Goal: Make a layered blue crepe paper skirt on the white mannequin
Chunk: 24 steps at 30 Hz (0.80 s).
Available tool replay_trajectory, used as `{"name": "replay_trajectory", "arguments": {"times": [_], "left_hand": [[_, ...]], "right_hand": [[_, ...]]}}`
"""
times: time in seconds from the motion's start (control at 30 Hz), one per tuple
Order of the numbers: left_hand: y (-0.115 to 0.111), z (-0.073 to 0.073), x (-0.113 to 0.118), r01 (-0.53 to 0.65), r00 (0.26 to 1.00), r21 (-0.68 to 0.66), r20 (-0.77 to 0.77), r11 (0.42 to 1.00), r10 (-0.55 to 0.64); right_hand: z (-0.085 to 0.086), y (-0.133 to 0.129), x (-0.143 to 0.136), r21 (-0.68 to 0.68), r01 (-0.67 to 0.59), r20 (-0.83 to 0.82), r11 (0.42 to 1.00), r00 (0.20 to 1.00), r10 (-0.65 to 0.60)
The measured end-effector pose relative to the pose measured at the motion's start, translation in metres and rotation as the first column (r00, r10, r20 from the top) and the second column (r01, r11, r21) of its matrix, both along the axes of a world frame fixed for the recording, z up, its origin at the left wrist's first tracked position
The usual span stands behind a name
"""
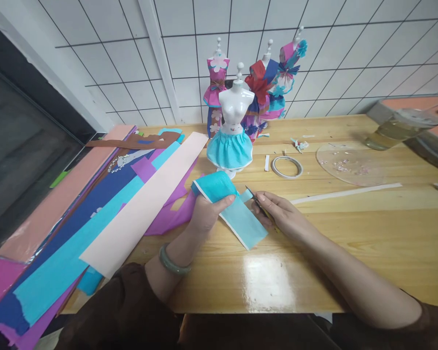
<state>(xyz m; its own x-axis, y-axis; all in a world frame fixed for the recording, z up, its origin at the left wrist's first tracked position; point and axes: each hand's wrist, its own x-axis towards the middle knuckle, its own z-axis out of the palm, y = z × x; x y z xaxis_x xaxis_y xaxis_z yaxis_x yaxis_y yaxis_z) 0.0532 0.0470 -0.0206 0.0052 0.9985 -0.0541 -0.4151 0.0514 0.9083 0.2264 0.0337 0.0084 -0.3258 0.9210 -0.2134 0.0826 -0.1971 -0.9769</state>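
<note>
Pinching a folded length of blue paper (244,226), the left hand (205,214) has its thumb pressed on top and its fingers underneath. The right hand (275,209) is closed around small dark scissors (261,205), whose blades lie at a small blue tab beside the paper's edge; whether they are parted, I cannot tell. The paper is above the tabletop (332,262), just in front of a white dress form (236,104).

That form wears a gathered turquoise skirt (229,150) with a pale hem, while its torso is bare, so the outfit looks roughly half made. The held paper has a white border along one side, but seems to need trimming, shaping and attaching. Behind stand dressed forms (218,78), apparently finished.

To the right lie a roll of tape (287,175), a white strip (346,193) and a clear dish (367,183); coloured sheets (146,204) pile up left. No brand, label or writing is legible anywhere.
</note>
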Motion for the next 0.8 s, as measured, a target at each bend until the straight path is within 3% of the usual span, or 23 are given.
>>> {"name": "replay_trajectory", "arguments": {"times": [0.1, 0.23, 0.43, 0.57, 0.67, 0.73, 0.8], "left_hand": [[0.001, 0.002, 0.000, -0.010, 0.998, -0.024, 0.068, 1.000, 0.012], [0.002, 0.007, -0.001, -0.030, 0.986, -0.061, 0.161, 0.998, 0.040], [-0.001, 0.016, 0.000, 0.128, 0.951, -0.015, 0.287, 0.992, -0.118], [-0.002, 0.014, 0.002, 0.166, 0.955, -0.050, 0.256, 0.985, -0.148], [-0.001, 0.011, 0.002, 0.145, 0.965, -0.055, 0.230, 0.988, -0.129], [0.000, 0.010, 0.002, 0.137, 0.967, -0.055, 0.222, 0.989, -0.122], [0.000, 0.010, 0.001, 0.134, 0.970, -0.064, 0.212, 0.989, -0.118]], "right_hand": [[-0.007, 0.005, 0.007, 0.057, 0.074, 0.064, 0.996, 0.995, -0.078], [-0.018, 0.010, 0.017, 0.307, 0.139, 0.296, 0.942, 0.926, -0.233], [-0.026, 0.010, 0.017, 0.595, -0.036, 0.524, 0.803, 0.775, -0.354], [-0.024, 0.007, 0.013, 0.644, -0.126, 0.542, 0.755, 0.771, -0.334], [-0.019, 0.004, 0.010, 0.622, -0.100, 0.476, 0.776, 0.835, -0.274], [-0.014, 0.003, 0.009, 0.533, -0.023, 0.384, 0.846, 0.898, -0.217], [-0.011, 0.003, 0.009, 0.361, 0.064, 0.264, 0.930, 0.950, -0.168]]}}
